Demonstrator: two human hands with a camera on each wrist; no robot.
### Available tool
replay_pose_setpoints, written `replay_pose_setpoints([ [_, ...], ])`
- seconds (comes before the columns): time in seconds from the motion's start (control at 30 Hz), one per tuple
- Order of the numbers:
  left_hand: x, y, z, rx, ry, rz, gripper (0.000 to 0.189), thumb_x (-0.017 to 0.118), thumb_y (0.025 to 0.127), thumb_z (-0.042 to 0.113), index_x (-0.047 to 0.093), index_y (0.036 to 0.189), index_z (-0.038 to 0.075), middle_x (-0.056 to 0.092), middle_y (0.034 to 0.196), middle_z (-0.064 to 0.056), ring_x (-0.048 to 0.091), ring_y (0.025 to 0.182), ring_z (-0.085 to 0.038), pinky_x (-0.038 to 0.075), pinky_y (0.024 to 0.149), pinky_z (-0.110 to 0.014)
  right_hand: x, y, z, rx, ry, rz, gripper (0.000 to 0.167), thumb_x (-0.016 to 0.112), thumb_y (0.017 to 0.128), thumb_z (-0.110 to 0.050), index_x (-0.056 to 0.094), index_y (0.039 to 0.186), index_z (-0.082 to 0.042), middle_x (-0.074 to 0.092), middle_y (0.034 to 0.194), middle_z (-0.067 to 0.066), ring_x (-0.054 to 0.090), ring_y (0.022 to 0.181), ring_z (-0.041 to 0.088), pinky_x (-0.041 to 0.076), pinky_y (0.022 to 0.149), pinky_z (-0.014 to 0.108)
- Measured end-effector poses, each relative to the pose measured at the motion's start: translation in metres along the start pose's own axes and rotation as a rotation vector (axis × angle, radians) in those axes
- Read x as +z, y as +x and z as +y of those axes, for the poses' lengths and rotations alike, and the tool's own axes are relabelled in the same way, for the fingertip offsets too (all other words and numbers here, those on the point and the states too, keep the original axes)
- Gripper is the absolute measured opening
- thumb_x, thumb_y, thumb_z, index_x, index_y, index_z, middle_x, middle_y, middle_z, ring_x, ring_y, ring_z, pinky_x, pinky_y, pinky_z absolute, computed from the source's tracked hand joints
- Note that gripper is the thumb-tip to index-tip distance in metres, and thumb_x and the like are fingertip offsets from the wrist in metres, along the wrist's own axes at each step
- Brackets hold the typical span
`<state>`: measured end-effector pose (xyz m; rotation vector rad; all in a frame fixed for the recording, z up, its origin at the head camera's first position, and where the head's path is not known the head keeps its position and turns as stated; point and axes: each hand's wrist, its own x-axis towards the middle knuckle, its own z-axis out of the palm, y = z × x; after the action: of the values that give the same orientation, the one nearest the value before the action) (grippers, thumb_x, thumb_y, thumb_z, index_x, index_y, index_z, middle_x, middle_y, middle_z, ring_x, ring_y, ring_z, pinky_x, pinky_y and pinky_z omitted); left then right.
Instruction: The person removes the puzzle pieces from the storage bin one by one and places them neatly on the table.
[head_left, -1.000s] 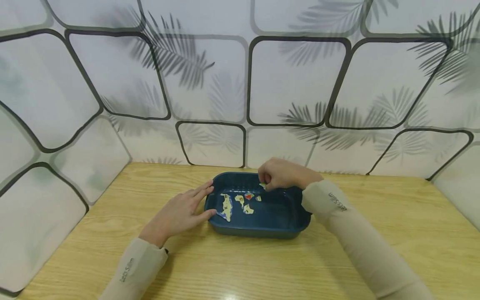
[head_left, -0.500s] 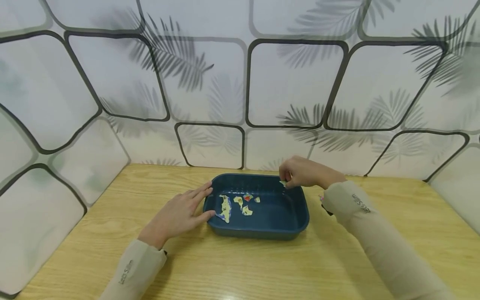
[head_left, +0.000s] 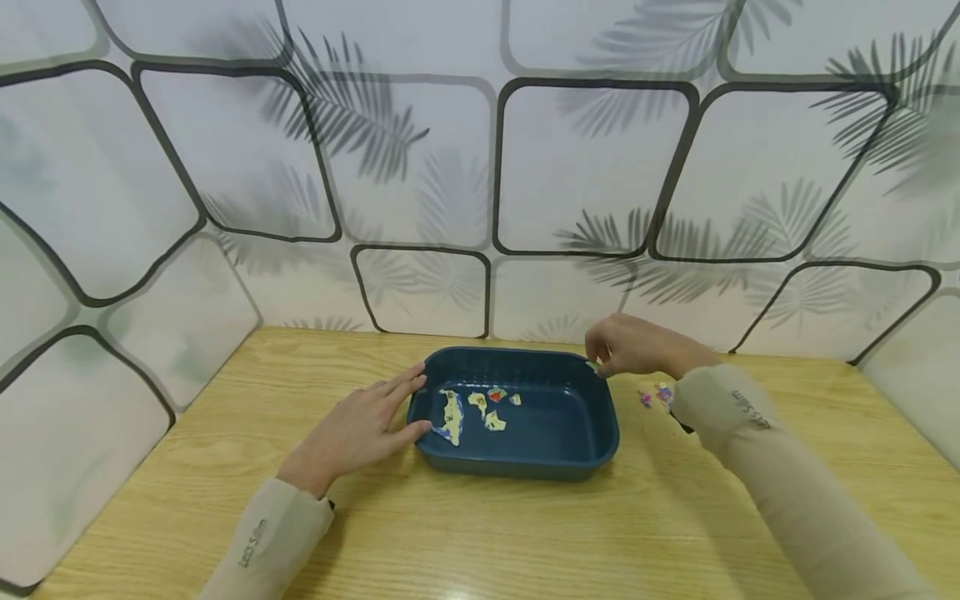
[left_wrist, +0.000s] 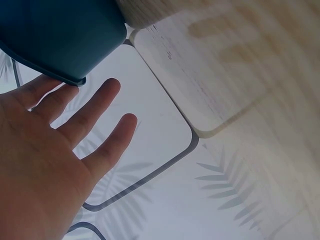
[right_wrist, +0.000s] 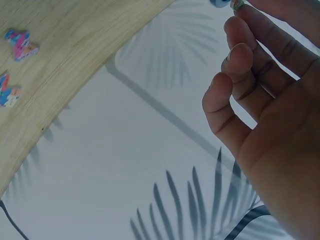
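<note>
A dark blue rectangular basin (head_left: 525, 473) sits on the table. My left hand (head_left: 352, 429) rests on its left rim with the fingers extended; in the left wrist view the left hand (left_wrist: 55, 135) has its fingers spread at the rim. My right hand (head_left: 633, 346), above the basin's back right corner, pinches a small pale-yellow flat piece (head_left: 593, 365) that is mostly hidden by the fingers. Inside the basin, toward the left, lie a long pale piece (head_left: 452, 417) with a blue edge, a red-centred piece (head_left: 496, 395) and a few smaller pale pieces (head_left: 494, 421).
Right of the basin, small colourful pieces (head_left: 646, 399) lie on the wooden table (head_left: 420, 533), some partly behind the right sleeve. The right wrist view shows a pink and blue piece (right_wrist: 21, 45) there. A patterned wall (head_left: 420, 200) stands behind the table.
My right hand has moved right with the pinched piece, from over the basin's back middle to its back right corner. Colourful pieces on the table have come into view. My left hand stays put.
</note>
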<state>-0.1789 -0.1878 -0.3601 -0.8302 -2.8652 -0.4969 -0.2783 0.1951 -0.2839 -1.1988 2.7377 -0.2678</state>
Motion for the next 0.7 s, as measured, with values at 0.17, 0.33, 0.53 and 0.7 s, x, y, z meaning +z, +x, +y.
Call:
replay_pose_setpoints([
  [0.17, 0.000, 0.001, 0.000, 0.006, -0.001, -0.003, 0.068, 0.060, 0.101, 0.044, 0.047, 0.149, -0.002, 0.035, 0.161, -0.014, 0.059, 0.123, -0.037, 0.043, 0.104, -0.060, 0.000, -0.009, 0.007, 0.021, -0.012, -0.011, 0.009, 0.076, 0.079, -0.004, 0.069, 0.083, -0.007, 0.060, 0.075, -0.002, 0.054, 0.069, 0.012, 0.050, 0.067, 0.037],
  [0.33, 0.000, 0.002, 0.000, 0.012, -0.002, 0.000, 0.068, 0.060, 0.101, 0.043, 0.047, 0.149, -0.003, 0.035, 0.161, -0.014, 0.062, 0.119, -0.036, 0.043, 0.103, -0.061, -0.005, -0.022, 0.014, 0.085, 0.021, -0.022, 0.008, 0.075, 0.083, -0.006, 0.068, 0.087, -0.007, 0.059, 0.079, -0.003, 0.053, 0.072, 0.013, 0.049, 0.066, 0.038],
  [0.53, 0.000, 0.002, 0.000, 0.015, -0.005, 0.000, 0.068, 0.060, 0.101, 0.043, 0.047, 0.149, -0.003, 0.035, 0.161, -0.014, 0.065, 0.111, -0.033, 0.044, 0.103, -0.060, -0.006, -0.040, 0.032, 0.146, 0.039, -0.017, 0.007, 0.075, 0.085, -0.007, 0.069, 0.088, -0.006, 0.058, 0.080, -0.002, 0.050, 0.071, 0.014, 0.046, 0.065, 0.037],
  [0.7, 0.001, 0.002, -0.001, 0.025, 0.003, 0.005, 0.068, 0.061, 0.101, 0.043, 0.048, 0.149, -0.003, 0.036, 0.161, -0.014, 0.066, 0.110, -0.033, 0.045, 0.101, -0.058, 0.001, -0.055, 0.049, 0.195, 0.052, -0.032, 0.009, 0.075, 0.084, -0.008, 0.067, 0.088, -0.006, 0.057, 0.081, -0.002, 0.050, 0.072, 0.015, 0.046, 0.065, 0.037],
])
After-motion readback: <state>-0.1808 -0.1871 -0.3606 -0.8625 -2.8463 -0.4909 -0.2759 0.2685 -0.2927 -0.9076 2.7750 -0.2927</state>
